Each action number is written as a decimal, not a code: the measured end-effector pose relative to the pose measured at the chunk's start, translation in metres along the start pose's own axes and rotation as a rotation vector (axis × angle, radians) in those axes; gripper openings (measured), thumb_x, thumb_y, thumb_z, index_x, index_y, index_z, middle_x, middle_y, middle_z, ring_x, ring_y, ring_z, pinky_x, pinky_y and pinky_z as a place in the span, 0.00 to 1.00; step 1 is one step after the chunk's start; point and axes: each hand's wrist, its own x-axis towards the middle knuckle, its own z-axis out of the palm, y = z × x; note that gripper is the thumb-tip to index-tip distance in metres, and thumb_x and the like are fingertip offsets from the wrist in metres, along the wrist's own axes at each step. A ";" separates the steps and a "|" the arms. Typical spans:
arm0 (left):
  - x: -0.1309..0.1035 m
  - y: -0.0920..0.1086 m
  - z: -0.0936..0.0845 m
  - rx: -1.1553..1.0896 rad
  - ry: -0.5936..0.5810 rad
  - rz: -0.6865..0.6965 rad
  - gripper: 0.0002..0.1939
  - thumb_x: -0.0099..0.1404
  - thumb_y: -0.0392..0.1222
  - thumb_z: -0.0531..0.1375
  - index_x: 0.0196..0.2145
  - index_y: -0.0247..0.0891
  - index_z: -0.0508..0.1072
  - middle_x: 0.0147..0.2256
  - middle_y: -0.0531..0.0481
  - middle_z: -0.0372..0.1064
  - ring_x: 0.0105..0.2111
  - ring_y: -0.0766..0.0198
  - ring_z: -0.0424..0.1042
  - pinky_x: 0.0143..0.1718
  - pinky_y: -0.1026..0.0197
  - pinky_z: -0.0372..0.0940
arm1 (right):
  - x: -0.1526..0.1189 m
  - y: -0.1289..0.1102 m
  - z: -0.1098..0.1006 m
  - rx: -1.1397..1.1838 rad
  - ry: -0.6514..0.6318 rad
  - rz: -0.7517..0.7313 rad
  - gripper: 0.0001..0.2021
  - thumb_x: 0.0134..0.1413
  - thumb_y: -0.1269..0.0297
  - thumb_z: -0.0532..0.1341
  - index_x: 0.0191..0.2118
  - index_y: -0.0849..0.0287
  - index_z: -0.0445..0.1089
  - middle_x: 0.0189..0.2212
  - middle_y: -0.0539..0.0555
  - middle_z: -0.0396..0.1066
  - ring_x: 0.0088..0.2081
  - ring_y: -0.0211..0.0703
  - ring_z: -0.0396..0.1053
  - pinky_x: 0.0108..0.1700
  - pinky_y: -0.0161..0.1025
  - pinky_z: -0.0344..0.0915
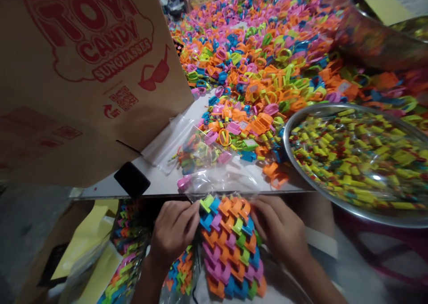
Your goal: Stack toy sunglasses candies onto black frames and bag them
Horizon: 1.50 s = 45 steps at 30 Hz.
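Between my hands, just in front of the table edge, is a clear plastic bag (232,246) packed with rows of orange, pink, blue and green plastic toy pieces. My left hand (175,228) is closed in a pinch at its upper left edge. On the opposite upper edge, the fingers of my right hand (279,223) are closed on the plastic too. The bag's clear, unfilled upper part (220,179) lies over the table edge. A pink piece (184,182) rests near it, close to my left hand.
A large cardboard box (160,112) stands at left, with a black phone-like object (132,179) before it. Loose colourful toy pieces (261,85) heap across the table. At right sits a metal tray (287,139) of yellow wrapped items. More filled bags (125,259) lie below left.
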 end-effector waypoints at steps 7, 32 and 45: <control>-0.043 0.001 -0.010 -0.055 -0.062 0.232 0.13 0.71 0.26 0.63 0.52 0.22 0.77 0.39 0.36 0.78 0.46 0.52 0.76 0.48 0.48 0.72 | -0.023 0.000 -0.009 0.036 -0.009 -0.144 0.07 0.69 0.72 0.63 0.50 0.60 0.73 0.40 0.61 0.79 0.41 0.48 0.78 0.41 0.41 0.73; -0.082 -0.002 0.056 0.033 -0.012 -0.245 0.12 0.71 0.31 0.60 0.30 0.41 0.65 0.24 0.55 0.65 0.23 0.66 0.63 0.28 0.60 0.57 | -0.044 0.005 0.037 -0.008 -0.276 0.215 0.19 0.76 0.62 0.48 0.31 0.55 0.66 0.24 0.49 0.72 0.25 0.39 0.69 0.29 0.36 0.56; -0.099 0.028 0.020 0.031 -0.110 -0.024 0.07 0.72 0.28 0.56 0.40 0.34 0.74 0.29 0.46 0.77 0.27 0.61 0.73 0.29 0.56 0.59 | -0.070 0.003 0.017 0.047 -0.673 0.134 0.04 0.65 0.68 0.62 0.36 0.57 0.74 0.32 0.53 0.78 0.33 0.45 0.75 0.36 0.41 0.56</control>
